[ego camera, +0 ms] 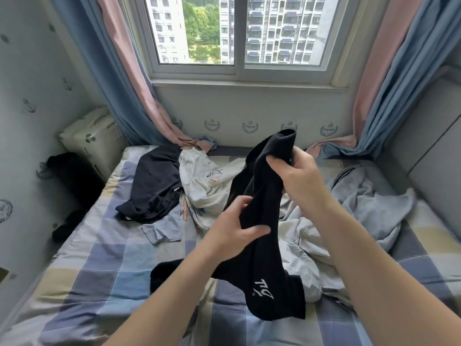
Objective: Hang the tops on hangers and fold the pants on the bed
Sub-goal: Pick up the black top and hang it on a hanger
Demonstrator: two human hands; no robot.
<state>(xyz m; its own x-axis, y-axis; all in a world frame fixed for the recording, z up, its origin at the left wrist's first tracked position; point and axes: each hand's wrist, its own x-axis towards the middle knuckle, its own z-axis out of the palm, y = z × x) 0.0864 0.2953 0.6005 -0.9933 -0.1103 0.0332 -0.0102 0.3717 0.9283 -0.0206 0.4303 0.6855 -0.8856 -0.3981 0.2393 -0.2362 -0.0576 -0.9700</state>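
Holding the bunched black garment (pixel 264 201) over the bed (pixel 99 258), my left grip (pixel 239 228) pinching its middle and my right grip (pixel 296 176) clenched on its upper end, I risk a twisted, lopsided fold if the trailing hem snags the grey clothes (pixel 301 236) beneath.

The black garment (pixel 262 221) is looking like soft, matt knit cloth — its white lettering is sitting flat, like a print. The checked bed cover (pixel 104 265) is showing as matt woven cloth, lightly creased. The pale top (pixel 207 193) and the grey garment (pixel 369 203) are lying as thin, dull, rumpled cloth. The curtains (pixel 99 71) are hanging as smooth cloth with a faint sheen; the window frame (pixel 239 71) is looking smooth and white — plastic or painted, hard to tell.
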